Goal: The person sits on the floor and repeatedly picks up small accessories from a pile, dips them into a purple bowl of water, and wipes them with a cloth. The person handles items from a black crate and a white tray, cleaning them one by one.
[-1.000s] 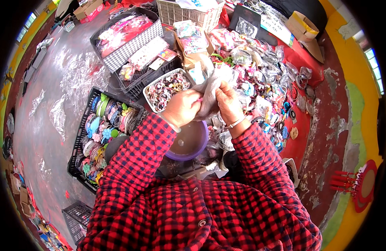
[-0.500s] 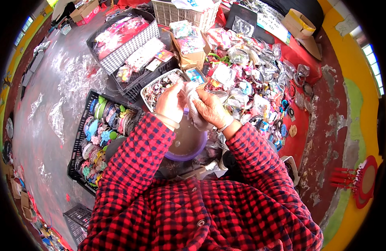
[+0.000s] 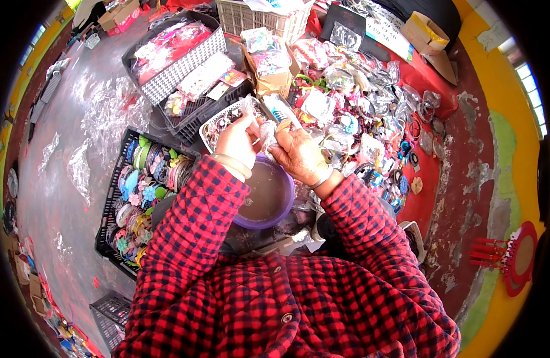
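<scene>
My left hand (image 3: 238,142) and my right hand (image 3: 303,156) are close together above the near rim of a white basket (image 3: 208,141). A pale, damp-looking cloth (image 3: 267,136) is bunched between them, with the fingers of both hands closed on it. Whether some small thing lies inside the cloth, I cannot tell. Just below the hands stands a purple basin (image 3: 291,200) holding murky brownish water. Small hair accessories fill the white basket, and a blue-and-white packet (image 3: 277,106) lies beside it, beyond my fingers.
To the left, a black crate (image 3: 111,209) is packed with colourful flowered hair bands. Stacked crates (image 3: 188,70) and a cardboard box (image 3: 273,80) with bagged goods stand at the far side. A wide heap of wrapped accessories (image 3: 352,113) covers the red cloth (image 3: 423,194) on the right.
The cloth that hung down from my right hand over the basin is now gathered up between both hands. My left hand has shifted slightly, and more of the basin's water shows.
</scene>
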`<action>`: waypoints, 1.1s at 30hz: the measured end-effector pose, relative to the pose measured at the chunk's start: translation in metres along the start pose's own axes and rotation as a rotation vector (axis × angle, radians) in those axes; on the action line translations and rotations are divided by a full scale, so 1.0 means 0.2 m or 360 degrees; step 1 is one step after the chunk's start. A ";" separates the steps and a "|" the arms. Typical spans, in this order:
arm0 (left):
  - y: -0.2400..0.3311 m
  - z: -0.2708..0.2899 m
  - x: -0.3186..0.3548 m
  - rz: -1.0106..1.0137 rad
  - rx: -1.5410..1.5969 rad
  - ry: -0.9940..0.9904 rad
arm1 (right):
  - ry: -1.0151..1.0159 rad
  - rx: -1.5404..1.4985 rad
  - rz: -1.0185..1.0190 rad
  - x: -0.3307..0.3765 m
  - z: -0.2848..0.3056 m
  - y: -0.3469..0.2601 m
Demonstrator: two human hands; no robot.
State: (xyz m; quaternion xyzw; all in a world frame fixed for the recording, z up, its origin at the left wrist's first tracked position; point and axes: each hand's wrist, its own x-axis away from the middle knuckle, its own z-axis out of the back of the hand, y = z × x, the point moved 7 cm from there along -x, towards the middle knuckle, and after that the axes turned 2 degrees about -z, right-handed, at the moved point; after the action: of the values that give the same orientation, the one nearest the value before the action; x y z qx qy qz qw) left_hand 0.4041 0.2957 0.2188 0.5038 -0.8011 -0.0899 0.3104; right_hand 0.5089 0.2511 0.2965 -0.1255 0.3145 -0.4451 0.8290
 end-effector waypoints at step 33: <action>-0.02 -0.09 0.07 -0.0193 -0.0076 -0.0231 | 0.0085 -0.0237 0.0102 0.04 -0.04 0.01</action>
State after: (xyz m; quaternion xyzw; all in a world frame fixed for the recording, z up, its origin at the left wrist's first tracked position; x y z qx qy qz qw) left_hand 0.4147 0.2851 0.2367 0.5361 -0.7871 -0.1638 0.2575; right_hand 0.5078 0.2462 0.2864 -0.1649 0.3726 -0.3968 0.8225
